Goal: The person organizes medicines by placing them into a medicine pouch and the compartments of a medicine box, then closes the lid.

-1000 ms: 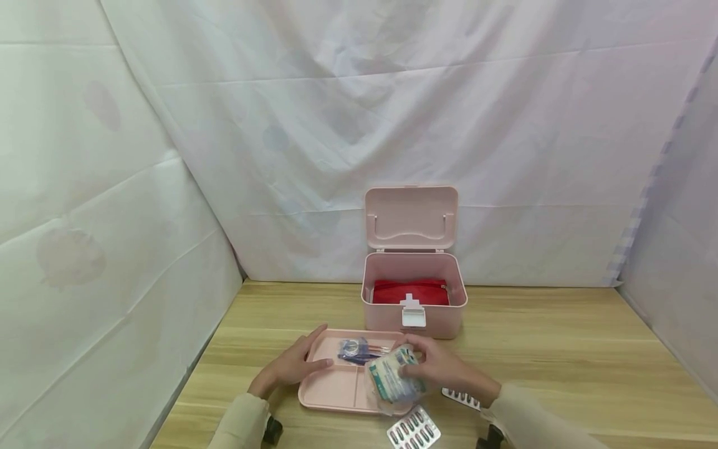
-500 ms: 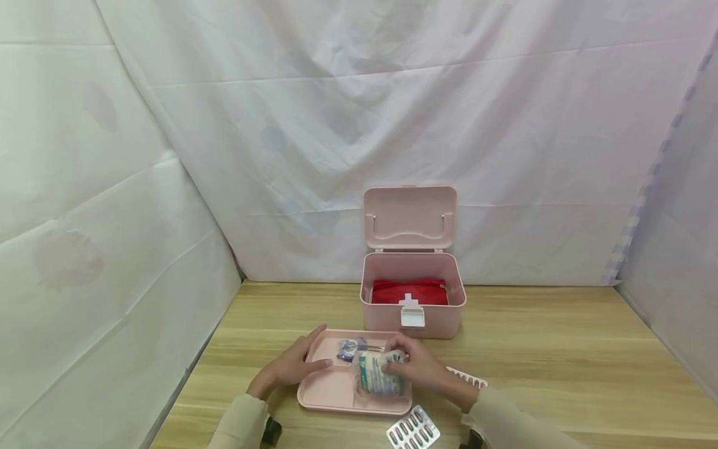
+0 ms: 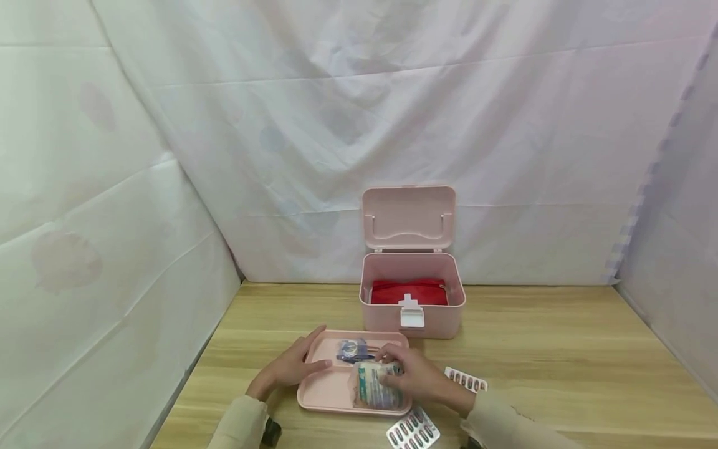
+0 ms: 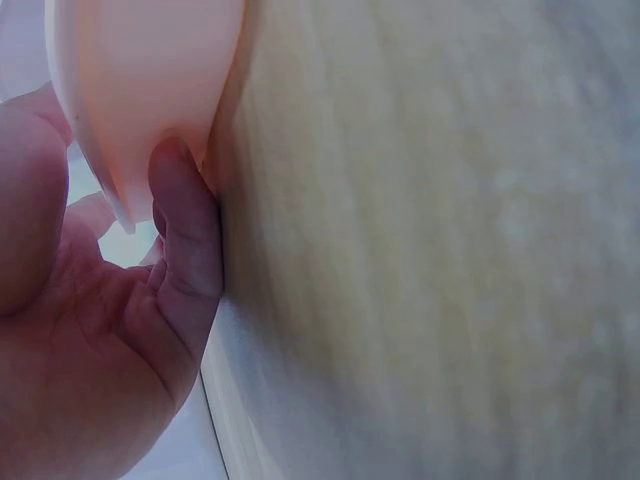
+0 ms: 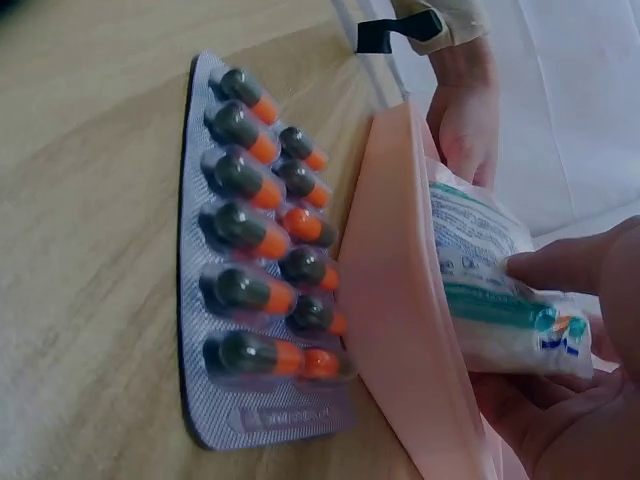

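My left hand (image 3: 291, 363) grips the left end of a shallow pink divided tray (image 3: 322, 394), its thumb reaching over the rim. In the left wrist view the little finger (image 4: 185, 200) lies against the tray's outer wall. Over the tray's near right compartment, my right hand (image 3: 417, 374) holds a soft plastic-wrapped packet (image 3: 370, 388) with white and green print, thumb on top. The right wrist view has this packet (image 5: 475, 250) inside the tray wall. In the tray's far compartment lies a clear bag of small tools (image 3: 352, 350), partly covered by the right hand's side.
Behind the tray stands a pink box (image 3: 381, 319), lid up, with a red zip pouch (image 3: 406, 292) inside. A blister pack of capsules (image 3: 413, 430) lies at the tray's near right corner. Another blister pack (image 3: 467, 379) is right of my right hand. White cloth (image 3: 314, 156) hangs around the table.
My right hand has moved the packet left and down into the tray's near right compartment, turning it more upright. The right blister pack shows more. My left hand has stayed on the tray.
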